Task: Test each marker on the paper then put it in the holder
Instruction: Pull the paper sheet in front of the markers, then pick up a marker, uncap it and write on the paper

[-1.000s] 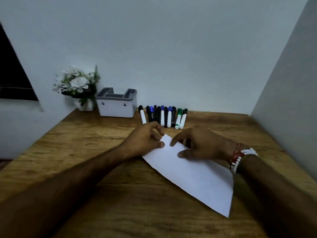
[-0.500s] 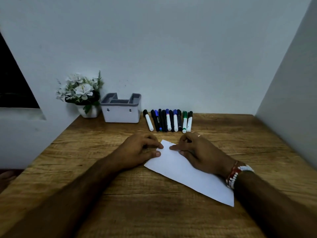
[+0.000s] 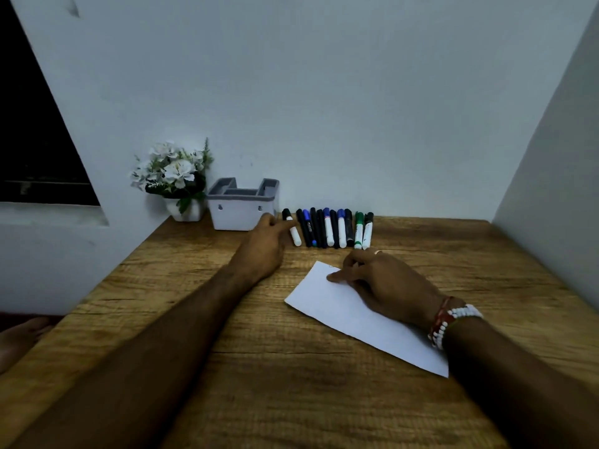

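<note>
Grip of the right hand [image 3: 385, 283] is slack. Its fingers are loosely bent and clamped on nothing, and the forefinger tip and heel press on a white rectangular sheet of paper [image 3: 350, 314]. The sheet lies slantwise on the brown wood-grain worktop [image 3: 259, 367]. A red-and-white beaded bracelet [image 3: 452, 320] circles that wrist.

Farther out, the left hand [image 3: 265, 244] reaches across the worktop, clear of the paper. Its fingers are stretched out and not closed round anything. The forefinger tip lies on the white-barrelled marker with a black cap [image 3: 295, 238], which is the leftmost of the row and stands slightly apart from the others.

The row of capped markers [image 3: 334, 228], in black, blue and green, lies side by side flat on the worktop, just beyond the paper's far corner. Left of the row, against the wall, stands the white plastic holder with a grey compartmented rim [image 3: 241, 213], close to the left hand's knuckles. Beside the holder is a small white pot of white artificial flowers [image 3: 175, 176].
</note>
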